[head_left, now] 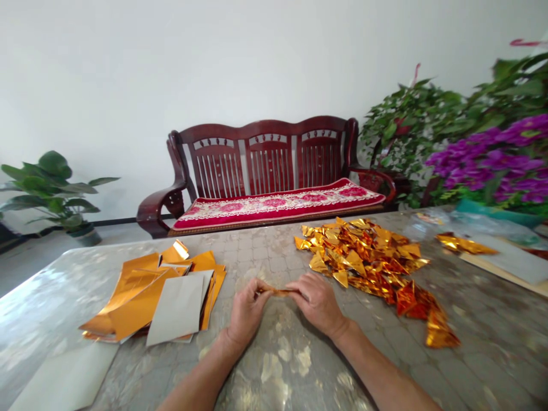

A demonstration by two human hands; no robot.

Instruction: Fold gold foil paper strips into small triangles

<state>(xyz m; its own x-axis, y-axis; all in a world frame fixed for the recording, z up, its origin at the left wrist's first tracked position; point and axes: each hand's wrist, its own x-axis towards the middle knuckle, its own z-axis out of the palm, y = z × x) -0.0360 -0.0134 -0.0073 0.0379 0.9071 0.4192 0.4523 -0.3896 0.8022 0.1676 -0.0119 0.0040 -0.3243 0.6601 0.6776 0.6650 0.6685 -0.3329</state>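
From the head view, the left hand [246, 314] and right hand [319, 302] meet, both pinching a narrow gold foil strip [276, 291] just above the worktop [274, 251]; flat orange foil sheets [132, 297] lie to the left, folded gold triangles [363, 257] heaped to the right; that spacing seems meant to keep bare working room between them.

Glossy gold foil strip [277, 291] and triangles [363, 257], matt grey paper [177, 308], polished wooden bench [265, 128]
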